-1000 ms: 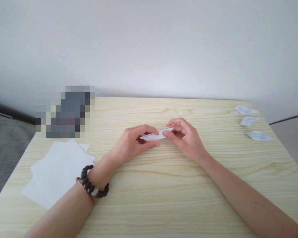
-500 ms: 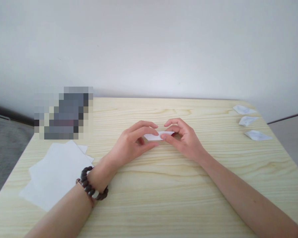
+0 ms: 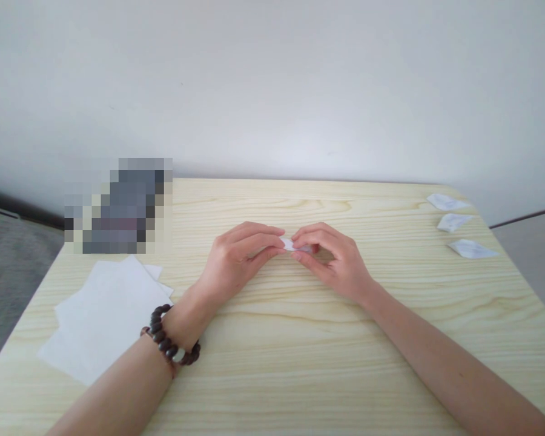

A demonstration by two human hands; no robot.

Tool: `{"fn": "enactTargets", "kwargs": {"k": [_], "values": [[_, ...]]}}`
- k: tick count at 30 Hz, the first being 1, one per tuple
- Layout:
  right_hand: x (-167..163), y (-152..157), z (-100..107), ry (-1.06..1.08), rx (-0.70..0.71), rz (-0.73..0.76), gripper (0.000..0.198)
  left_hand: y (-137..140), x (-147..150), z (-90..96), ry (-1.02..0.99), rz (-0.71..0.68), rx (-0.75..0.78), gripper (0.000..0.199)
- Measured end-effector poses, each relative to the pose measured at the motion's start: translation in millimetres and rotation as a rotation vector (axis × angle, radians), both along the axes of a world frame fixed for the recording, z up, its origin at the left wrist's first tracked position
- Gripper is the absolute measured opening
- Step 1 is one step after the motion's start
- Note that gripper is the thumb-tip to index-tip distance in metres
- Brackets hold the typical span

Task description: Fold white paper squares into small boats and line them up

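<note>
A small folded piece of white paper (image 3: 289, 244) is held between my two hands, a little above or on the middle of the table. My left hand (image 3: 240, 257), with a dark beaded bracelet (image 3: 166, 342) at the wrist, pinches its left end between thumb and fingers. The fingers of my right hand (image 3: 333, 260) are closed on its right end, thumb in front. Most of the paper is covered by my fingers, so its full shape is hidden.
Several white paper sheets (image 3: 104, 315) lie overlapping at the left, partly under my left forearm. Behind them is a dark, pixelated object (image 3: 127, 209). Three folded, pointed paper pieces (image 3: 472, 248) lie in a column near the right edge of the wood-grain table (image 3: 300, 363). A pale wall (image 3: 300, 91) borders the back.
My fingers have closed in around the folded paper, and less of it shows. My left thumb and fingers have drawn together on its left end. The loose sheets and pointed pieces stay put.
</note>
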State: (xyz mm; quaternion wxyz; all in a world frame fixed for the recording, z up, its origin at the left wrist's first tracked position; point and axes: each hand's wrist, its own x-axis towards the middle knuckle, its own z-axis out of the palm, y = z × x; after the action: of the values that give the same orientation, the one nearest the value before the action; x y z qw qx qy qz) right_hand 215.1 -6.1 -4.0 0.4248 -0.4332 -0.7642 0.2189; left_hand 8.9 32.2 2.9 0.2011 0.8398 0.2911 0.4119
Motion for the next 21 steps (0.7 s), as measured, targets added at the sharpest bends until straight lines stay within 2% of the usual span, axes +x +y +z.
{"fn": "enactTargets", "kwargs": {"k": [9,17,21], "values": [[-3.6,-2.2,-2.9,-0.111,0.127,-0.027,0.007,-3.9,1.3,2.9,0.068,0.036,-0.104,0.007],[-3.3,-1.2,-1.6,-0.112,0.167,-0.081,0.009,-4.3,0.9,-3.1,0.123,0.060,-0.218,0.016],[-2.9,-0.5,-0.9,-0.109,0.140,-0.100,0.008,-3.1,-0.5,-3.2,0.112,0.075,-0.282,0.019]]}}
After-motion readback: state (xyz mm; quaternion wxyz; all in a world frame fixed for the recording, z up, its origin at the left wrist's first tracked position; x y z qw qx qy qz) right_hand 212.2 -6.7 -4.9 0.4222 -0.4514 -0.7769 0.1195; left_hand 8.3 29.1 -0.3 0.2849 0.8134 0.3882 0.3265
